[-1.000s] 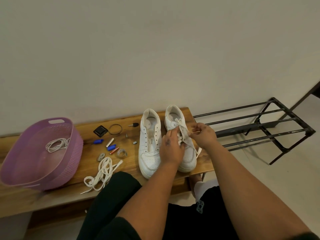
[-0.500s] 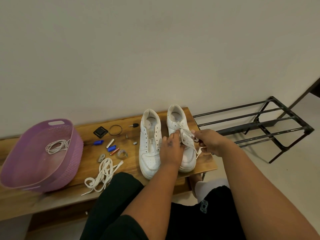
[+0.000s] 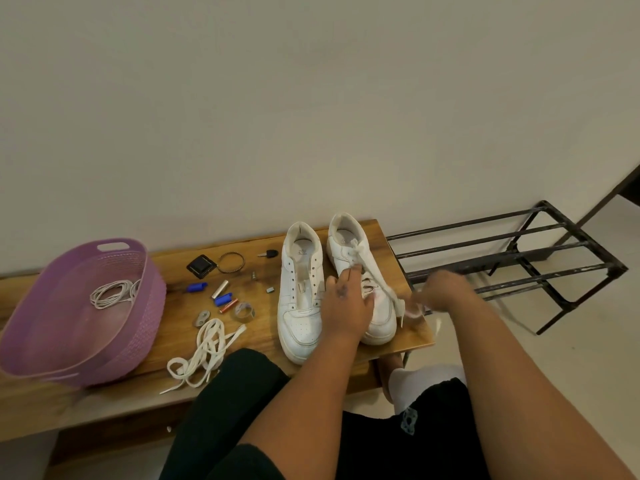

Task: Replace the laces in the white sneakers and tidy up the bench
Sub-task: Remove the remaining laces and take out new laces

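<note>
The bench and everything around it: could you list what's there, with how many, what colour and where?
Bench: one, brown wood, along the wall.
Sneakers: two, white, bench's right end; left sneaker unlaced, right sneaker with a lace.
Loose lace: one, white, bench front.
Basket: one, purple, left end.
Cord: one coil, white, inside the basket.
Small items: several, blue, silver, black, between basket and sneakers.
Rack: one, black metal, right of the bench.
Left hand: on the right sneaker.
Right hand: blurred, pulling the lace.
</note>
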